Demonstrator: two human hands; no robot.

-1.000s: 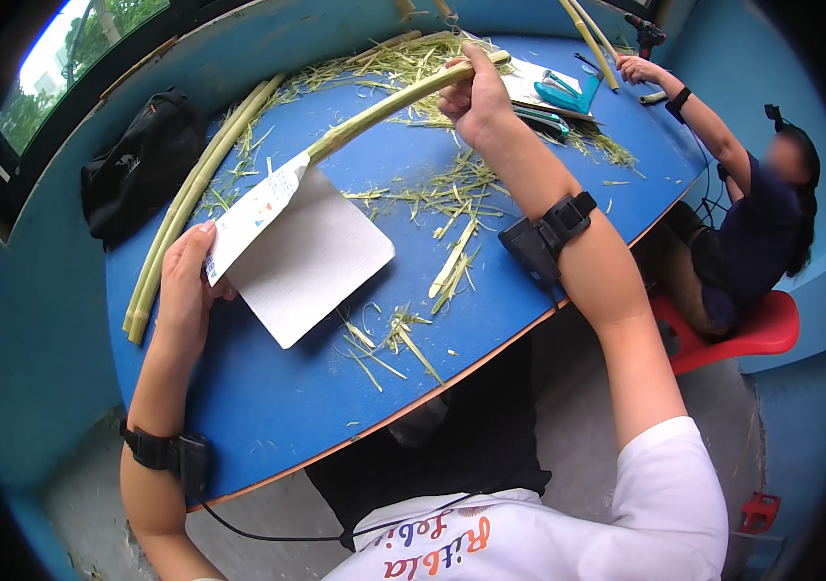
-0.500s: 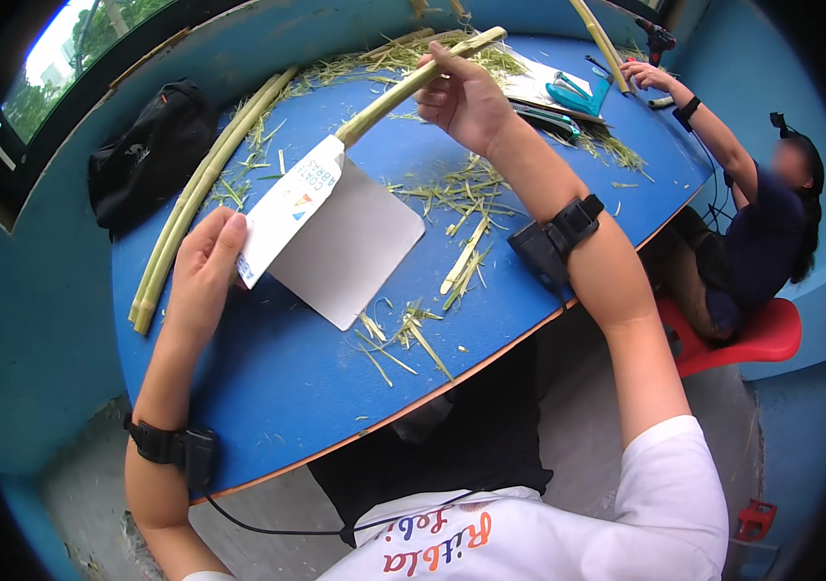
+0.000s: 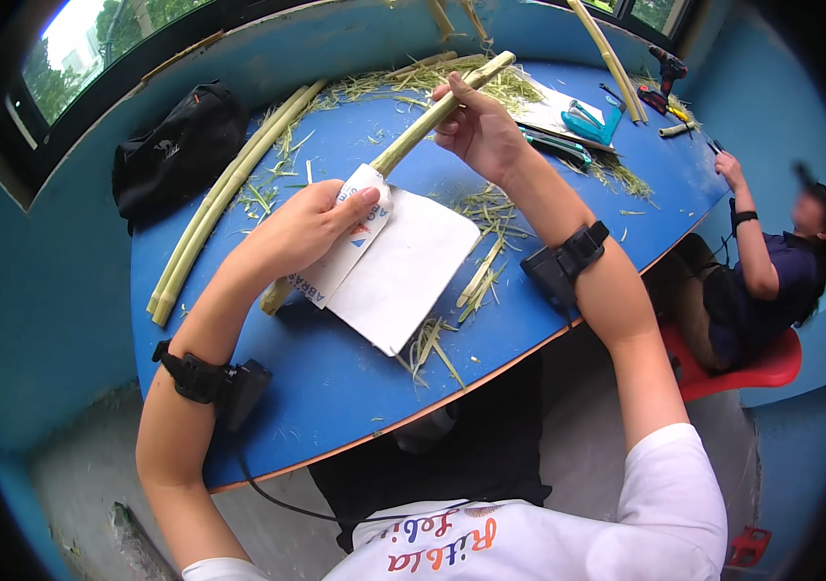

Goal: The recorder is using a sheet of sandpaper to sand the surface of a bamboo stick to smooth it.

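While the fingers (image 3: 362, 200) of the left hand (image 3: 316, 228) clamp a folded white sheet (image 3: 411, 266) around a pale green stalk (image 3: 415, 137), those of the right hand (image 3: 485, 134) are closed on the stalk near its upper end. The sheet's loose flap spreads right of the left fingers, over the blue tabletop (image 3: 355, 387). 2 longer stalks (image 3: 230, 191) lie left of both hands' fingers; shavings (image 3: 510, 85) lie beyond the right ones.

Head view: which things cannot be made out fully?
All in head view:
- bamboo stick, middle: hidden by sandpaper sheet and left hand.
- that hand's fingertips, except thumb: behind the sheet.
- window, top: cut off by upper edge.
- red stool: partly hidden by seated co-worker.
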